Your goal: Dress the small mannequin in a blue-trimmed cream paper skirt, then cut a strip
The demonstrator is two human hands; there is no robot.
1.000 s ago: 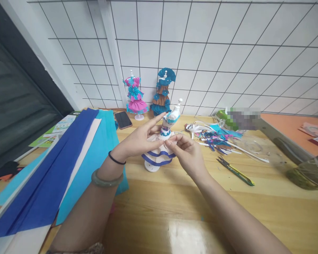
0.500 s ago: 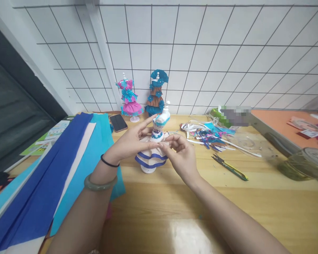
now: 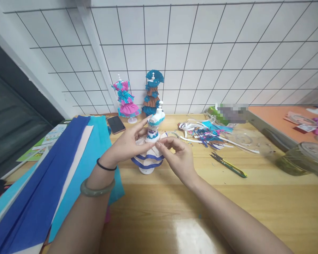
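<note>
A small mannequin in a white paper dress with blue stripes [image 3: 149, 155] stands on the wooden table [image 3: 206, 201]. My left hand [image 3: 127, 143] holds the dress at its waist from the left, thumb and fingers closed on it, index finger stretched toward the bust. My right hand [image 3: 176, 157] pinches the white skirt layer at the waist from the right, fingertips pressed together. Both hands meet at the front of the figure.
Dark blue, white and light blue paper sheets [image 3: 55, 176] lie at left. A phone [image 3: 116, 124], a pink dress figure [image 3: 125, 102] and a teal-brown one [image 3: 151, 92] stand by the grid wall. Paper scraps [image 3: 206, 134], scissors [image 3: 228, 165] and a glass jar [image 3: 304, 158] lie at right.
The view has drifted right and up a little, so everything sits further left. Both hands stay at the dress waist; the right fingertips have closed in tighter on the skirt.
</note>
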